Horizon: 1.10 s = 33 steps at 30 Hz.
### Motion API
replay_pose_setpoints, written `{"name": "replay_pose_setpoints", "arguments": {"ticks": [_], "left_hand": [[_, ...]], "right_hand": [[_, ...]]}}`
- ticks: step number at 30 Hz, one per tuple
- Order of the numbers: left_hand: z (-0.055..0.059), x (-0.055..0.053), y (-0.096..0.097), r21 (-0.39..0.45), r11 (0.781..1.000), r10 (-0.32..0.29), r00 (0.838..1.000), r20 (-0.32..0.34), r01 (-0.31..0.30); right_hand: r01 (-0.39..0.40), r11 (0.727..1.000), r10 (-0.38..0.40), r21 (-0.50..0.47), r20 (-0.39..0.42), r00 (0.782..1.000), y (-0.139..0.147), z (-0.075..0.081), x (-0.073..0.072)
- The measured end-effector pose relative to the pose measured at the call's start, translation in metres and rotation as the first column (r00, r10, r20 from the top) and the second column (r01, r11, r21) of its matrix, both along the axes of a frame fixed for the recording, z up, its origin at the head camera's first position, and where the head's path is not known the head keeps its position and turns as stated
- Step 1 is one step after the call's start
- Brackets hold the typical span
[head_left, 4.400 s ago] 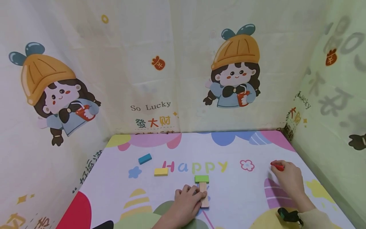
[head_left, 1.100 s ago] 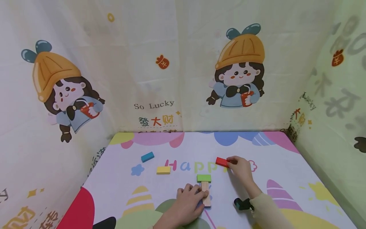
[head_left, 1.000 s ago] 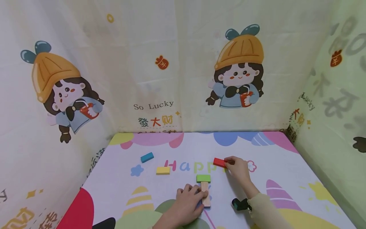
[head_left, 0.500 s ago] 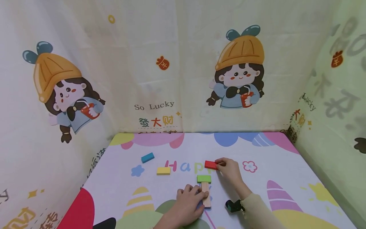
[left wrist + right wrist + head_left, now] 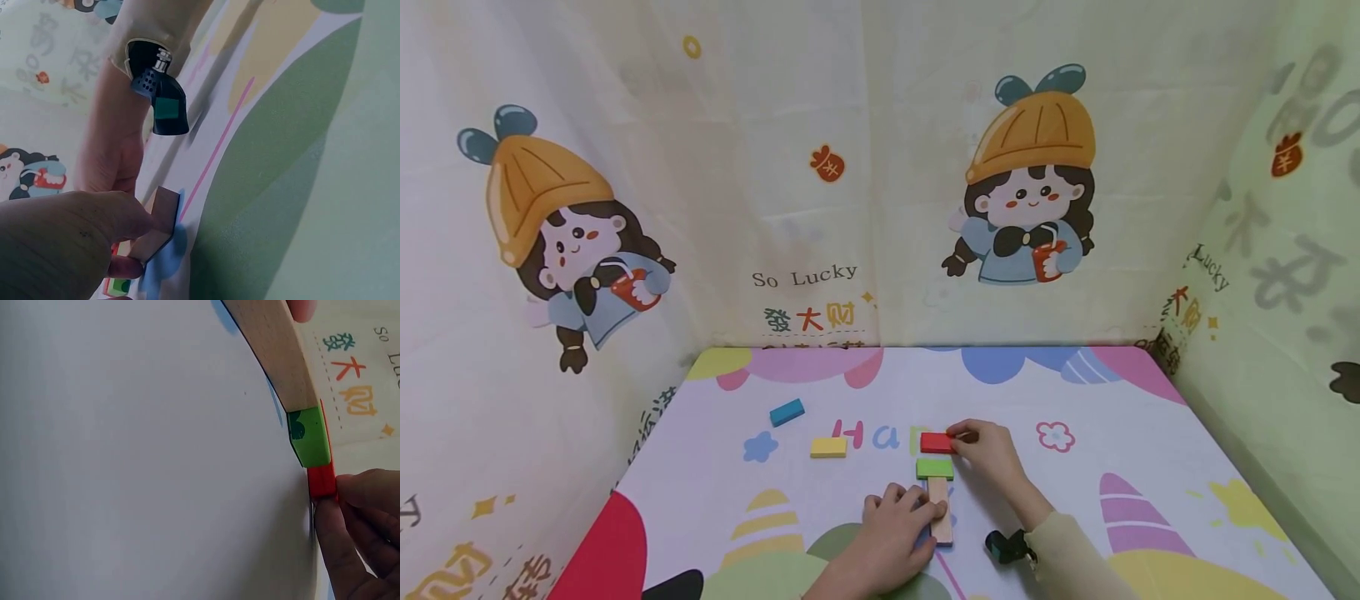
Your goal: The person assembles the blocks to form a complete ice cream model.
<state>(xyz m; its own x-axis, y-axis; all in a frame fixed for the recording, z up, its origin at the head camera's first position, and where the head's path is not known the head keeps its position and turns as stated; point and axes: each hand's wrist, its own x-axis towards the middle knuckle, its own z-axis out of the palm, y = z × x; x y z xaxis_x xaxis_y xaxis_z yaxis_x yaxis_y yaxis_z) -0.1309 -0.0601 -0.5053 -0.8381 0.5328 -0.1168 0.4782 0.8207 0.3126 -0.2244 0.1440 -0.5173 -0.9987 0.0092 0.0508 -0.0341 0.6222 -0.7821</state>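
Observation:
My left hand rests at the near middle of the table, gripping a plain wooden block that lies lengthwise toward me. In the left wrist view, thumb and finger close on the wooden block. Across its far end lies a green block. My right hand pinches the right end of a red block between thumb and fingers. The red block is just beyond the green one, roughly parallel to it. From the right wrist, the red block appears right behind the green block; whether they touch, I cannot tell.
A yellow block lies to the left of the green one, and a blue block sits farther back, turned at an angle. Behind the printed table hangs a patterned curtain, with more fabric on both sides.
From the far right, my right hand has brought the red block leftward, then a little nearer, to just behind the green block. The left hand stays on the wooden block.

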Motion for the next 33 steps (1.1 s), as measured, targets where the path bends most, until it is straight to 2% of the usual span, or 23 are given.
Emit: {"name": "replay_pose_setpoints", "arguments": {"ticks": [5, 12, 21, 33], "left_hand": [[-0.0006, 0.0007, -0.0007, 0.015, 1.0, -0.003, 1.0, -0.03, 0.003], [-0.0004, 0.0031, -0.0016, 0.03, 0.999, -0.011, 0.998, -0.067, 0.013], [0.0003, 0.0036, -0.0007, 0.039, 0.999, -0.007, 0.999, -0.053, 0.01], [-0.002, 0.0027, 0.0001, 0.026, 1.0, 0.003, 1.0, -0.016, -0.002]], "right_hand": [[-0.055, 0.998, 0.055, -0.005, -0.013, 0.998, -0.0018, -0.0003, 0.0032], [-0.084, 0.997, 0.083, 0.0, -0.04, 0.996, -0.0013, -0.0029, 0.0068], [-0.067, 0.998, 0.067, -0.006, -0.029, 0.997, -0.0001, -0.0045, 0.0081], [-0.097, 0.995, 0.097, -0.018, -0.018, 0.995, -0.0012, -0.0014, 0.0079]]}}
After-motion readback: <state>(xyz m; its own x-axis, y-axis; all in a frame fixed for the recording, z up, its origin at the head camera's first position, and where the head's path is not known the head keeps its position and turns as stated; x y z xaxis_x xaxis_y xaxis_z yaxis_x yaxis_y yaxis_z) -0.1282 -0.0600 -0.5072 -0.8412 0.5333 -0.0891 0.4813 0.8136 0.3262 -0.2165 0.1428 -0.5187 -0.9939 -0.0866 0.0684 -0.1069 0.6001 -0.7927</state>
